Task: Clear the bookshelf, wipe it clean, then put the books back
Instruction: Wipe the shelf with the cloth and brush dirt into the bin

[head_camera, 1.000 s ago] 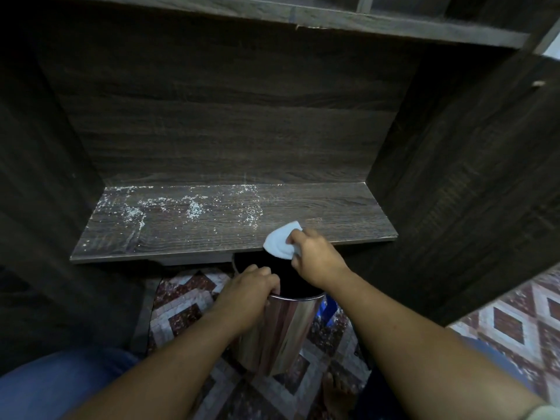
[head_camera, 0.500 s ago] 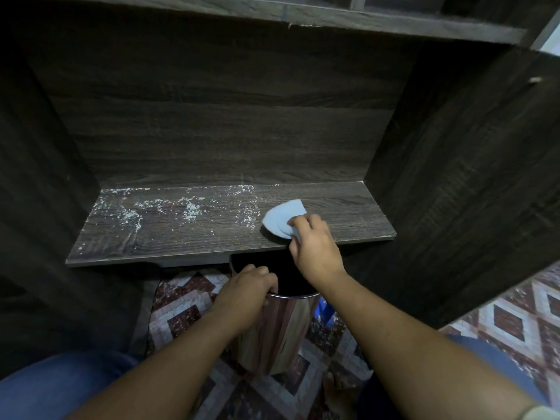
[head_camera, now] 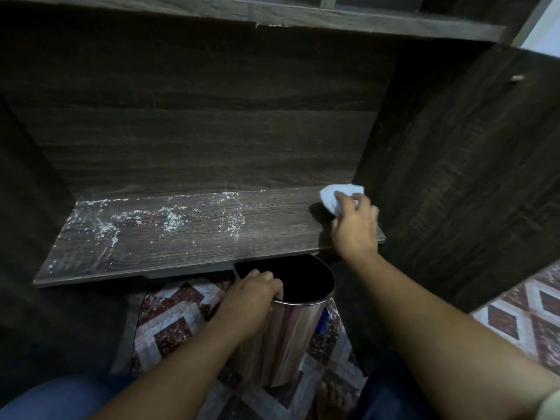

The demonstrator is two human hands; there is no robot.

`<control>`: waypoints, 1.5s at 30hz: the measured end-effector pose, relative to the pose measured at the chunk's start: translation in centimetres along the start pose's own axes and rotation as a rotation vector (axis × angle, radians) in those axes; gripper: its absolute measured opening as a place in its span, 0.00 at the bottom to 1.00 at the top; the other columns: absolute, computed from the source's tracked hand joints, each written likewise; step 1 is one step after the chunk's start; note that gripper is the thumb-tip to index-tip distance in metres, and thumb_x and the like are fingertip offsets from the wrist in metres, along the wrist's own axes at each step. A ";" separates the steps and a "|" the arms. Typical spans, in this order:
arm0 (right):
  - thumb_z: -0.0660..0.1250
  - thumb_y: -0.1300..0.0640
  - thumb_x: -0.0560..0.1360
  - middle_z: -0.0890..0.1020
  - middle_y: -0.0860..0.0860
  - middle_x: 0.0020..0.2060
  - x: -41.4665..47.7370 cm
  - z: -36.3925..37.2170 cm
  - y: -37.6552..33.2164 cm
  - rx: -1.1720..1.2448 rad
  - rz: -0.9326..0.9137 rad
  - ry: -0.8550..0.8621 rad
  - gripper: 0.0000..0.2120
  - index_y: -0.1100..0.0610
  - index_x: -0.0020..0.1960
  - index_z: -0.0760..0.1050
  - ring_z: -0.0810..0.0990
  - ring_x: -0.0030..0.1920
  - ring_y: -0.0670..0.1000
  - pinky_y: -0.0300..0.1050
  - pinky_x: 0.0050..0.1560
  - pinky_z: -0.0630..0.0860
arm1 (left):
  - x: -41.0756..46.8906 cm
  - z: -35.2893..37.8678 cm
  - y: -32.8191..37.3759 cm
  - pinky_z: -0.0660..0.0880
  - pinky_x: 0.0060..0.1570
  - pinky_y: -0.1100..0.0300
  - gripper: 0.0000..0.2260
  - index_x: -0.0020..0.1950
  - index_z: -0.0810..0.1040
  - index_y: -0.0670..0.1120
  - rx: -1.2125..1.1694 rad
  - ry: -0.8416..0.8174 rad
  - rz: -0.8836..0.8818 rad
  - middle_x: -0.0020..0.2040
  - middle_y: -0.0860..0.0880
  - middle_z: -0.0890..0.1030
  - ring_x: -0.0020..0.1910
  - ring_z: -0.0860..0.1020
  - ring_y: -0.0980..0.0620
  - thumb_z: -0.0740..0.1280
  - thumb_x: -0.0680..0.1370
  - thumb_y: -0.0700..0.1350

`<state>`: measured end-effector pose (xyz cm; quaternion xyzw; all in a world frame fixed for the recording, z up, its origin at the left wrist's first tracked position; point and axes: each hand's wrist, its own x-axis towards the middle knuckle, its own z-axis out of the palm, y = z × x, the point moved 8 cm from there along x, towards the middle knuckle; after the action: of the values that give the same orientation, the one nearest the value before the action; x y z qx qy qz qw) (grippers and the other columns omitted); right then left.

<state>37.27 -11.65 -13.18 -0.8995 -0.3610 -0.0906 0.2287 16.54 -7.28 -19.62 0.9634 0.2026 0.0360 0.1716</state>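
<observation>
A dark wooden shelf board (head_camera: 272, 237) holds no books; white dust and crumbs (head_camera: 169, 221) are scattered over its left and middle parts. My right hand (head_camera: 353, 225) grips a small white cloth (head_camera: 336, 197) and presses it onto the shelf's far right corner, by the side wall. My left hand (head_camera: 251, 298) grips the rim of a shiny metal bin (head_camera: 291, 338), which it holds just under the shelf's front edge. No books are in view.
Dark wooden panels close the compartment at the back (head_camera: 197, 131), the left and the right (head_camera: 454, 177). Another shelf board (head_camera: 333, 22) runs overhead. Patterned floor tiles (head_camera: 169, 325) lie below, and my bare foot (head_camera: 330, 398) is beside the bin.
My right hand carried the cloth from the shelf's front edge above the bin up and across to the far right corner. My left hand kept its hold on the bin's rim.
</observation>
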 end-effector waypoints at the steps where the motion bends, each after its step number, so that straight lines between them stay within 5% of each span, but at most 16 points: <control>1: 0.64 0.61 0.75 0.63 0.58 0.70 0.7 -0.2 1.1 -0.064 0.017 0.015 0.27 0.49 0.73 0.65 0.64 0.62 0.62 0.55 0.63 0.66 | 0.3 0.3 0.1 0.67 0.44 0.59 0.09 0.53 0.75 0.52 -0.004 -0.001 0.009 0.50 0.54 0.73 0.53 0.68 0.54 0.65 0.75 0.41; 5: 0.60 0.63 0.78 0.58 0.57 0.73 3.2 -0.2 4.3 -0.303 0.008 0.018 0.28 0.48 0.75 0.60 0.63 0.62 0.61 0.56 0.63 0.64 | 1.9 1.1 0.7 0.69 0.44 0.58 0.07 0.51 0.75 0.53 -0.023 0.006 0.047 0.48 0.54 0.73 0.52 0.69 0.54 0.67 0.75 0.44; 9: 0.56 0.56 0.79 0.58 0.55 0.74 4.1 3.2 6.3 -0.446 0.051 -0.182 0.23 0.52 0.74 0.60 0.61 0.67 0.58 0.51 0.65 0.60 | 3.3 1.7 1.6 0.71 0.46 0.58 0.08 0.50 0.74 0.53 -0.064 0.019 0.077 0.47 0.55 0.73 0.51 0.68 0.54 0.65 0.74 0.41; 14: 0.52 0.50 0.81 0.50 0.52 0.78 4.1 6.6 6.6 -0.241 0.258 -0.325 0.28 0.50 0.79 0.49 0.56 0.71 0.57 0.53 0.69 0.56 | 4.4 1.9 1.9 0.71 0.48 0.58 0.09 0.50 0.74 0.54 -0.089 0.054 0.079 0.48 0.56 0.72 0.51 0.67 0.56 0.67 0.74 0.41; 21: 0.58 0.47 0.78 0.62 0.56 0.68 7.7 6.6 6.3 0.041 0.386 -0.336 0.29 0.43 0.77 0.53 0.64 0.64 0.60 0.55 0.67 0.63 | 4.5 2.2 1.1 0.72 0.44 0.57 0.12 0.46 0.74 0.53 -0.101 0.130 0.089 0.44 0.55 0.74 0.48 0.70 0.54 0.68 0.69 0.37; 25: 0.57 0.46 0.78 0.63 0.53 0.68 9.6 7.3 5.1 -0.003 0.365 -0.314 0.27 0.48 0.75 0.56 0.63 0.65 0.59 0.54 0.67 0.65 | 4.3 2.2 0.3 0.74 0.36 0.56 0.16 0.41 0.72 0.53 -0.105 0.169 0.103 0.40 0.56 0.73 0.42 0.71 0.54 0.72 0.63 0.36; 30: 0.59 0.48 0.78 0.61 0.55 0.70 10.5 8.0 4.9 -0.087 0.328 -0.341 0.29 0.52 0.76 0.54 0.63 0.67 0.60 0.54 0.67 0.62 | 4.0 1.9 -0.9 0.75 0.37 0.55 0.15 0.43 0.74 0.53 -0.106 0.200 0.092 0.41 0.57 0.74 0.42 0.71 0.54 0.73 0.63 0.36; 33: 0.61 0.52 0.74 0.62 0.57 0.66 10.6 8.2 6.0 0.084 0.398 -0.360 0.28 0.44 0.73 0.58 0.67 0.63 0.62 0.52 0.56 0.71 | 3.8 1.6 -1.3 0.75 0.38 0.55 0.15 0.43 0.75 0.52 -0.114 0.200 0.072 0.41 0.57 0.75 0.43 0.72 0.54 0.73 0.64 0.36; 35: 0.60 0.53 0.74 0.65 0.57 0.63 10.0 8.7 5.0 0.103 0.330 -0.381 0.24 0.43 0.69 0.61 0.70 0.57 0.60 0.45 0.41 0.71 | 3.7 1.5 -1.4 0.75 0.38 0.56 0.15 0.43 0.76 0.52 -0.114 0.202 0.062 0.41 0.57 0.75 0.43 0.72 0.54 0.73 0.64 0.36; 36: 0.59 0.54 0.74 0.68 0.58 0.61 9.6 9.2 3.8 0.098 0.246 -0.380 0.22 0.44 0.67 0.63 0.71 0.57 0.60 0.45 0.42 0.73 | 3.8 1.4 -1.5 0.75 0.38 0.56 0.15 0.43 0.76 0.51 -0.116 0.206 0.059 0.41 0.57 0.75 0.43 0.72 0.54 0.73 0.64 0.35; 39: 0.60 0.55 0.74 0.76 0.60 0.57 7.8 10.9 -0.5 0.125 -0.025 -0.369 0.18 0.46 0.63 0.65 0.69 0.60 0.60 0.54 0.59 0.71 | 4.2 1.5 -1.5 0.75 0.39 0.56 0.14 0.43 0.76 0.51 -0.114 0.202 0.045 0.41 0.56 0.75 0.44 0.73 0.53 0.72 0.65 0.35; 42: 0.60 0.59 0.75 0.78 0.58 0.57 7.5 10.2 -1.3 0.150 -0.094 -0.249 0.19 0.50 0.65 0.67 0.69 0.58 0.60 0.53 0.56 0.69 | 4.3 1.6 -1.3 0.74 0.40 0.56 0.13 0.44 0.76 0.51 -0.109 0.197 0.042 0.42 0.56 0.75 0.45 0.73 0.53 0.72 0.65 0.35; 45: 0.61 0.63 0.75 0.73 0.58 0.64 9.2 6.5 1.7 -0.021 0.024 0.089 0.20 0.54 0.66 0.68 0.68 0.58 0.62 0.56 0.55 0.69 | 4.2 1.9 -1.3 0.74 0.39 0.56 0.14 0.43 0.76 0.51 -0.114 0.190 0.051 0.41 0.56 0.75 0.44 0.72 0.54 0.72 0.65 0.35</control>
<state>45.07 -4.10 -16.47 -0.9013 -0.3384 -0.1316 0.2364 20.20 -5.10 -21.83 0.9492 0.1909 0.1430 0.2051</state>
